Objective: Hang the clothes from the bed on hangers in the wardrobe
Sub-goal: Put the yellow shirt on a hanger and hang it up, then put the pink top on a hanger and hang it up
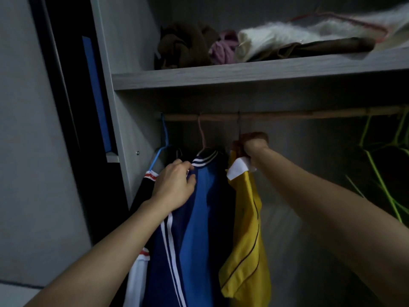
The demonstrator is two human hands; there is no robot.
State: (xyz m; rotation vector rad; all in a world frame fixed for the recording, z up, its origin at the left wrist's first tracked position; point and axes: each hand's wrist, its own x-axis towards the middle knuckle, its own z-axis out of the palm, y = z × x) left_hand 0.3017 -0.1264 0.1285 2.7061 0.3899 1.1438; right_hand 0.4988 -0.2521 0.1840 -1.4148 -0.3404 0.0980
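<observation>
Wardrobe rail (pixel 276 116) appears to be carrying the yellow shirt (pixel 245 229), whose hanger (pixel 239 129) my right hand (pixel 252 145) is gripping at the neck, fingers curled tight. My left hand (pixel 174 185) is pinching the blue jacket (pixel 199 218) aside. Seating step, I judge; next is releasing once the hook sits.

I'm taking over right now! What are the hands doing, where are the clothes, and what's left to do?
Left hand: holds the blue white-striped jacket near its collar, on a pink hanger.
Right hand: grips the thin dark hanger carrying the yellow white-collared shirt; its hook seems over the wooden rail.
Done: three garments hang, counting the black-and-white top.
Left: release the shirt. Green plastic hangers are spare. Bed not in view.
</observation>
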